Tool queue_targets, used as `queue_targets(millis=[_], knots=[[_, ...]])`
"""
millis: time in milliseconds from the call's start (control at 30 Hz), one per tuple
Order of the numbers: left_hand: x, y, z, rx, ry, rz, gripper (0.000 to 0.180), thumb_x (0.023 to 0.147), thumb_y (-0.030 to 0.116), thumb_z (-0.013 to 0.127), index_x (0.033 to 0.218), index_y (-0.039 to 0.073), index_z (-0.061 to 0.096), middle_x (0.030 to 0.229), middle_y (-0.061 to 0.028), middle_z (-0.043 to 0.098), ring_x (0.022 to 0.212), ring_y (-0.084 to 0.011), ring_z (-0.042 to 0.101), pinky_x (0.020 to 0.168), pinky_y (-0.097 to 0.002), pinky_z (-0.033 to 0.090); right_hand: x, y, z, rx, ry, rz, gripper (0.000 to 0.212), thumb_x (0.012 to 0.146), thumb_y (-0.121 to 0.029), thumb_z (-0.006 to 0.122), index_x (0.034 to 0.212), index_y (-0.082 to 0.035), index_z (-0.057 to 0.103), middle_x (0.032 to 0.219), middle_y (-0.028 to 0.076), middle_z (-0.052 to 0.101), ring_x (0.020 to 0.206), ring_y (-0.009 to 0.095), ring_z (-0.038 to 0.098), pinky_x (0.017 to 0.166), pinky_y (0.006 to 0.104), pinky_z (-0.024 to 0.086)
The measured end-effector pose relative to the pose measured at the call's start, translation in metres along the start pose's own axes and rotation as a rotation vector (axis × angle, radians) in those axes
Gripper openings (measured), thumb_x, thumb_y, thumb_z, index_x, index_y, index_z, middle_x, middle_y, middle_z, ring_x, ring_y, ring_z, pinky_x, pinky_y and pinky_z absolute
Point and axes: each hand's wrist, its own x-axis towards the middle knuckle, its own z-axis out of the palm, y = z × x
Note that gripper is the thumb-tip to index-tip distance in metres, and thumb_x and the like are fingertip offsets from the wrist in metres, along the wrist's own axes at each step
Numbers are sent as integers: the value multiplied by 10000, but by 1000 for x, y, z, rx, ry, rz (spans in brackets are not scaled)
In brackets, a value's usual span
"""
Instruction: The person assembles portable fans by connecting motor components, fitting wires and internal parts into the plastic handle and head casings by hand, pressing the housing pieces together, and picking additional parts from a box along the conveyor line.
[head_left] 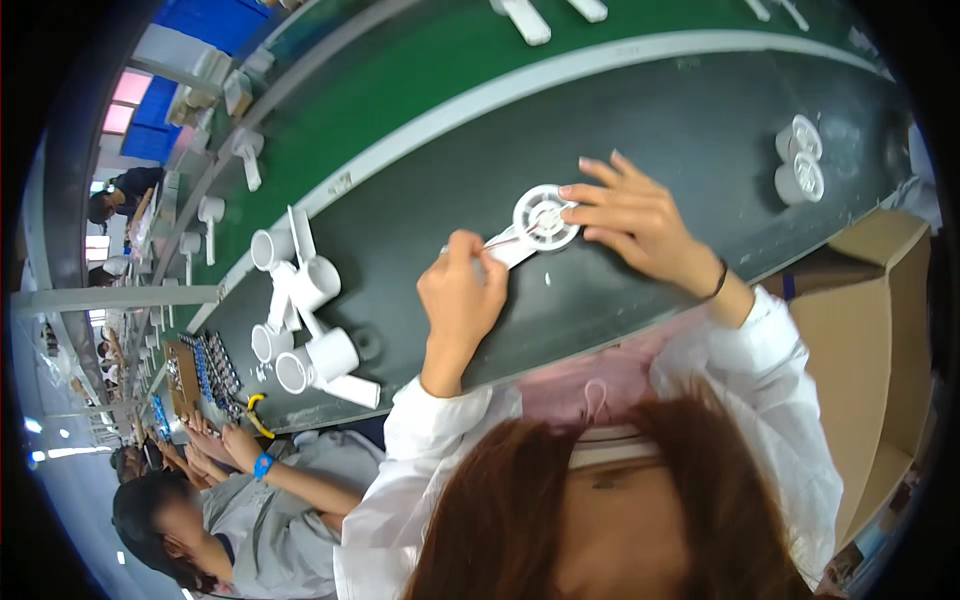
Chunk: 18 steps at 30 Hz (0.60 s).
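Right hand [635, 222] pressing white round fan part [545, 216] flat on dark bench [690, 130]; left hand [460, 300] pinching thin wires [505, 241] at its handle. Wiring apparently mid-way; finished-looking units [315, 325] piled left.

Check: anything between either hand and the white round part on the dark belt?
Nothing visible. The right hand already rests its fingertips on the white round part, and the left hand pinches a thin wire that runs to it. The white cups lie off to the left, clear of both.
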Motion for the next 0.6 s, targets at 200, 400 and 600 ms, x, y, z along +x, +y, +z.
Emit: queue_targets(millis=[200,400,600], knots=[[86,-75,21,242,132,-520,182,824,211,552,884,49,609,815,-186,667,789,-395,642,710,-484,487,-9,0,1,249,242,181,283,804,-34,652,1086,-31,671,1251,186,590,1093,340,616,913,341,489],[219,-158,70,9,611,-791,386,793,229,607,1067,-32,529,1058,-267,577,1008,-424,558,857,-485,448,-5,-14,2,208,204,188,297,796,-11,654,1092,-29,668,1293,192,559,1026,299,654,861,332,515],[262,-137,76,-157,889,-740,564,738,123,663,1202,-23,378,1238,-250,357,1133,-428,378,1002,-485,306,-13,-12,-4,165,338,174,279,780,-10,665,1060,-4,672,1215,219,602,994,306,663,848,341,517]])
